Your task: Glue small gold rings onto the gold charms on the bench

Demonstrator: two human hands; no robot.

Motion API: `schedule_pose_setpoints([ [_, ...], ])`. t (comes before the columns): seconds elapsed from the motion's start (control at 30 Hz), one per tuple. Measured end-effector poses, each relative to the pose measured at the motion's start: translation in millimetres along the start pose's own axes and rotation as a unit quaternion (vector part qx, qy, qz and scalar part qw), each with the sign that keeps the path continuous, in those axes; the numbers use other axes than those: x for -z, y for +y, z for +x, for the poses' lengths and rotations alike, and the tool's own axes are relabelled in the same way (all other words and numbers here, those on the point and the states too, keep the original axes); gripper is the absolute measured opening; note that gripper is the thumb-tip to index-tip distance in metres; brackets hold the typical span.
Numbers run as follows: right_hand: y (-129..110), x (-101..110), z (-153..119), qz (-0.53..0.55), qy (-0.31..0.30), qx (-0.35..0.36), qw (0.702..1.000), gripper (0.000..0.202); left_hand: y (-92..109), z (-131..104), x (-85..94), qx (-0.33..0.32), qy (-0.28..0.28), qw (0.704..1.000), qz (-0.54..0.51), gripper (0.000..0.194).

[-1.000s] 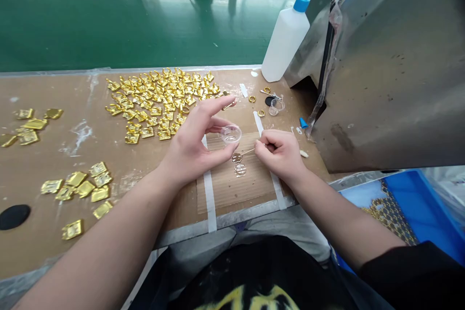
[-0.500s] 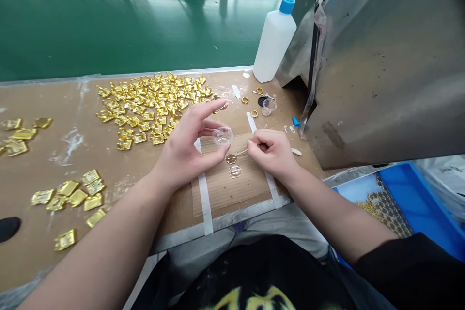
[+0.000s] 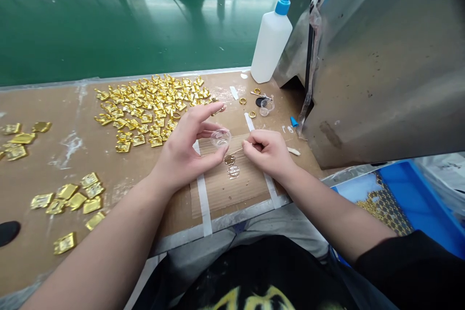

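Note:
My left hand (image 3: 185, 147) holds a small clear plastic cup (image 3: 220, 138) between thumb and fingers, above a piece of corrugated cardboard (image 3: 214, 198). In my right hand (image 3: 271, 152), closed in a pinch, is a thin stick (image 3: 237, 150) that points left. Its tip is close to a brown, glossy patch (image 3: 229, 160) on the cardboard; whether it touches I cannot tell. Just below that patch lies a clear round blob or disc (image 3: 233, 171). White tape strips (image 3: 204, 203) run along the cardboard's sides.
Many gold ring-like pieces (image 3: 145, 106) are heaped behind my left hand, and flat gold pieces (image 3: 76, 198) lie at left. A white bottle (image 3: 272, 43) with a blue nozzle stands behind, near a metal housing (image 3: 381, 58). A blue tray (image 3: 428, 213) is at lower right.
The view has shifted slightly. My right hand and the stick have moved a little to the left; my left hand still holds the cup in about the same place.

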State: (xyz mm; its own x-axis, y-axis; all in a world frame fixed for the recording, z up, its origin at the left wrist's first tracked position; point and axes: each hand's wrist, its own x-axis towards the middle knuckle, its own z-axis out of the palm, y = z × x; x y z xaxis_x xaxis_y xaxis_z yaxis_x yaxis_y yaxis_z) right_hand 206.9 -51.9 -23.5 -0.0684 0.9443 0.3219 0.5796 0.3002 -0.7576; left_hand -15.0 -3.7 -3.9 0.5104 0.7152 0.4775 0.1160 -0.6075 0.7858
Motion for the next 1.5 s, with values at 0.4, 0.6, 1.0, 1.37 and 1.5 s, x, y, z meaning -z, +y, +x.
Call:
schedule_pose_setpoints([
  [0.4,-1.2,1.6,-0.4,0.014,0.025,0.000,1.000,0.029,1.4,-0.8,1.7,-0.020,-0.054,0.998,-0.012,0.080],
  [0.6,-4.4,7.4,-1.6,0.058,0.115,-0.038,0.991,0.029,0.8,-3.4,3.5,-0.021,-0.120,0.992,0.010,0.079],
  [1.0,-1.3,14.1,-5.0,0.140,0.191,-0.052,0.970,0.033,4.7,-2.2,2.5,0.019,-0.185,0.982,0.024,0.070],
  [1.37,1.1,12.4,-5.6,0.143,0.187,-0.019,0.972,0.035,3.7,-3.3,2.4,0.018,-0.201,0.978,0.050,0.066],
  [1.5,1.4,11.9,-7.8,0.143,0.183,-0.011,0.973,0.037,5.8,-1.9,3.4,-0.004,-0.205,0.976,0.077,0.070],
])
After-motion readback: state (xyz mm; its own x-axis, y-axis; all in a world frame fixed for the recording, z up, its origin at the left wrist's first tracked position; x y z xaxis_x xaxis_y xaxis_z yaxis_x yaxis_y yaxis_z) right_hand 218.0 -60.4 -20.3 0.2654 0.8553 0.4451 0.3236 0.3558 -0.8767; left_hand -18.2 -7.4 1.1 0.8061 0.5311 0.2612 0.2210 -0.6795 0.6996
